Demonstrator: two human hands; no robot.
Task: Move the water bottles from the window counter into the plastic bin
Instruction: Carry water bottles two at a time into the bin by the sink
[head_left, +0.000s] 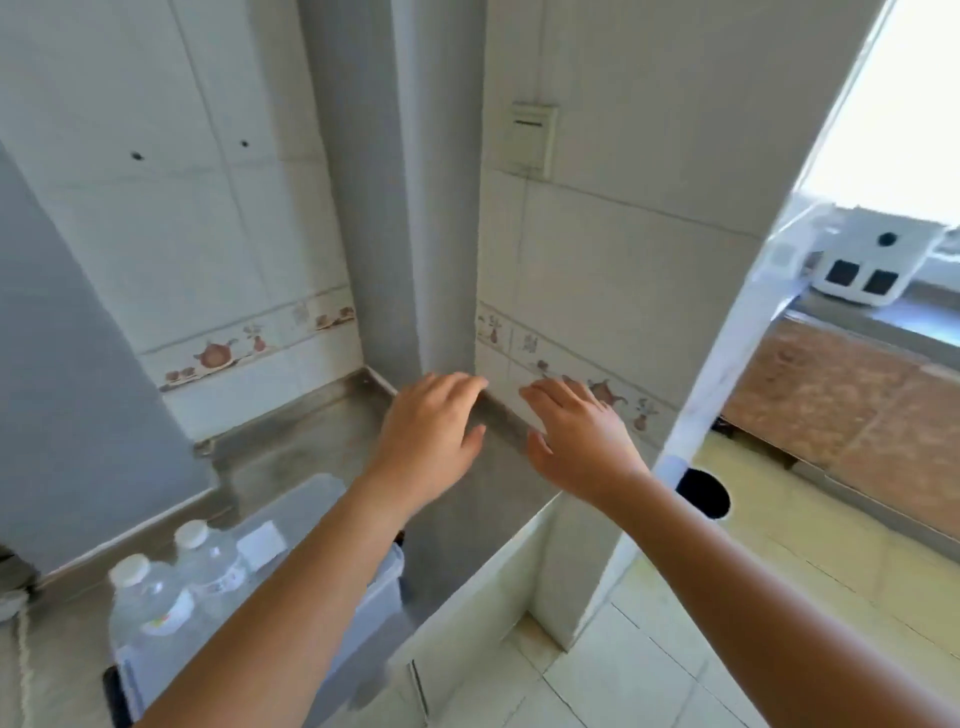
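Two clear water bottles with white caps stand upright inside the translucent plastic bin (363, 613) at the lower left: one bottle (150, 608) near the front, a second bottle (210, 564) just behind it. My left forearm crosses over the bin. My left hand (428, 431) and my right hand (582, 439) are both raised side by side over the steel counter's corner, fingers spread, holding nothing. The window counter (852, 312) shows at the far right beyond a white door frame; no bottles are visible on it.
The bin rests on a steel counter (291, 447) against tiled walls, with a grey pillar (415, 208) in the corner. A white box-shaped device (867, 265) sits on the window counter. A dark round hole (704, 493) marks the door frame. Pale floor tiles lie lower right.
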